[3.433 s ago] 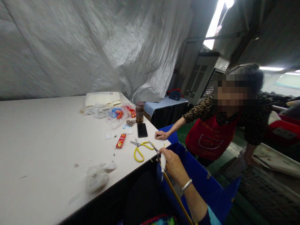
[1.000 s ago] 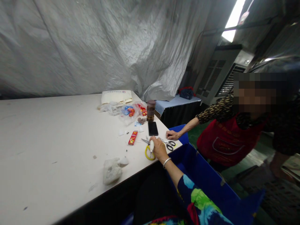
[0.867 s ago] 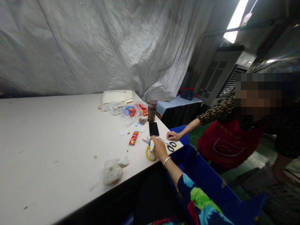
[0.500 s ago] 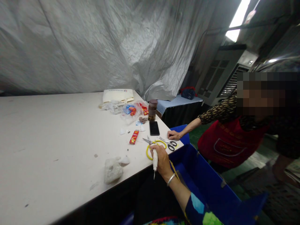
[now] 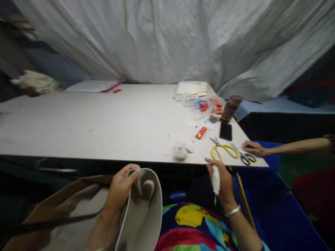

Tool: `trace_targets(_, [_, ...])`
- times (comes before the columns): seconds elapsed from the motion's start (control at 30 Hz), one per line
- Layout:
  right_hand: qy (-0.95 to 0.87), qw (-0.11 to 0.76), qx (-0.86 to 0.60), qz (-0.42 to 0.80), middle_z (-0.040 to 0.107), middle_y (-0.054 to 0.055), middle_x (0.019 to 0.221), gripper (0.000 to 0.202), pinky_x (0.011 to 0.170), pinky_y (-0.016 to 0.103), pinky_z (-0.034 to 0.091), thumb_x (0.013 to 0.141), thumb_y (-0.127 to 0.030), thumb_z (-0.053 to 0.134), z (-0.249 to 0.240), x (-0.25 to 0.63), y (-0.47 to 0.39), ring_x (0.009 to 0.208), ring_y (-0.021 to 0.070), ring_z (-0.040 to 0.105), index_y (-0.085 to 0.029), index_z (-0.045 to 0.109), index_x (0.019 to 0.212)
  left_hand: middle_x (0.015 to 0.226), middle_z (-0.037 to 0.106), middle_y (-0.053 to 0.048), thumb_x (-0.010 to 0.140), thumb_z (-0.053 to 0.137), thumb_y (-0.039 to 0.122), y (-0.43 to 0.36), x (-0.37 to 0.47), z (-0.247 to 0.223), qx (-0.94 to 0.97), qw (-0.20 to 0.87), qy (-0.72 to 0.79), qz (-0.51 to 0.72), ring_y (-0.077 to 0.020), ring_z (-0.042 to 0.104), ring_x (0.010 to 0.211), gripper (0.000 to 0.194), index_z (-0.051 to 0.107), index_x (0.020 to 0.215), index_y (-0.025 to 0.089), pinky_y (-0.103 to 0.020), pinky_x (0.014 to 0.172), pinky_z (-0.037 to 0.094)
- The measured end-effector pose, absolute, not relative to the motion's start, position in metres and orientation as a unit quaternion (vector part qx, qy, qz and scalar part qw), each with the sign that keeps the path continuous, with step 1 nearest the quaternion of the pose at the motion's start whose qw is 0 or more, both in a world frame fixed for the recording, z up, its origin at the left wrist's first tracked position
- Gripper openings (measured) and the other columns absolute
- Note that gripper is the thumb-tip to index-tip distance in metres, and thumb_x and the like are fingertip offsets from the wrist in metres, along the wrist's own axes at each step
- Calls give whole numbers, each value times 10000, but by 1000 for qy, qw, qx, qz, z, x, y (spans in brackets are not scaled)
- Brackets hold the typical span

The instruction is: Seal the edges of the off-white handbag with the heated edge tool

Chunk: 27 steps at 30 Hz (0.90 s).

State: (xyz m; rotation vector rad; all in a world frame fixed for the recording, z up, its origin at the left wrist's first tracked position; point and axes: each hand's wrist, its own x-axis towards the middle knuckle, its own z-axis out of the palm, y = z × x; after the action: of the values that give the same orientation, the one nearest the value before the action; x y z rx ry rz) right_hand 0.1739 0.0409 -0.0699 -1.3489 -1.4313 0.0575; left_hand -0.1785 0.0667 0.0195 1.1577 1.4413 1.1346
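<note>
My left hand (image 5: 120, 187) grips the rim of a beige fabric bag (image 5: 142, 205) held over my lap, below the table's near edge. My right hand (image 5: 222, 179) is closed around a white-handled pointed tool (image 5: 216, 178), tip down, just off the table's front edge. A thin wooden stick (image 5: 244, 202) runs down beside that hand. Yellow-handled scissors (image 5: 225, 150) and black-handled scissors (image 5: 244, 157) lie on the white table (image 5: 104, 122) close to my right hand. Another person's hand (image 5: 253, 148) rests on the table corner by the black scissors.
On the table's right part lie a black phone (image 5: 225, 131), a brown jar (image 5: 230, 108), a red box (image 5: 201, 132), plastic bags of small packets (image 5: 205, 105), a crumpled white wad (image 5: 180, 152). A blue bin (image 5: 277, 205) stands at the lower right. A grey tarp (image 5: 167, 38) hangs behind.
The view has swung left and down. My left hand with the beige bag has come into sight. My right hand has drawn back from the yellow scissors to below the table edge, still gripping the tool.
</note>
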Motion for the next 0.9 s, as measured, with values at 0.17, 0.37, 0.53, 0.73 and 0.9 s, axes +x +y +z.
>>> trace_targets(0.17, [-623, 546, -559, 33, 799, 83, 1122, 202, 870, 327, 618, 1014, -386, 666, -53, 159, 39, 965, 219, 783, -213, 650, 1119, 704, 613, 13, 621, 872, 422, 63, -225, 45, 347, 375, 609, 606, -137, 529, 592, 426, 671, 886, 156, -241, 554, 430])
trace_targets(0.37, [-636, 542, -542, 90, 816, 76, 1040, 284, 786, 297, 636, 1026, -510, 615, -28, 135, 35, 888, 214, 792, -230, 653, 1049, 708, 596, 17, 583, 825, 327, 48, -255, 64, 277, 250, 602, 706, -135, 521, 616, 361, 645, 846, 158, -242, 565, 427])
trace_targets(0.53, [-662, 519, -507, 188, 810, 49, 1002, 246, 693, 251, 612, 1032, -477, 623, -19, 110, 25, 752, 170, 759, -238, 671, 1063, 689, 574, 21, 565, 775, 352, 43, -243, 44, 260, 223, 624, 702, -131, 506, 608, 342, 635, 811, 159, -239, 562, 410])
trace_targets(0.73, [-723, 474, -391, 317, 786, 48, 1060, 139, 787, 252, 594, 1008, -348, 693, -2, 82, 11, 869, 157, 753, -237, 663, 1088, 738, 572, 19, 623, 740, 344, 52, -239, 23, 254, 179, 636, 707, -129, 512, 644, 310, 627, 842, 155, -243, 599, 399])
trace_targets(0.9, [-806, 386, -285, 348, 773, 36, 1056, 117, 789, 251, 555, 1028, -317, 661, 22, 53, 11, 881, 152, 745, -231, 647, 1106, 750, 578, 19, 693, 710, 300, 58, -243, 15, 256, 179, 648, 695, -130, 523, 666, 243, 618, 859, 149, -255, 631, 414])
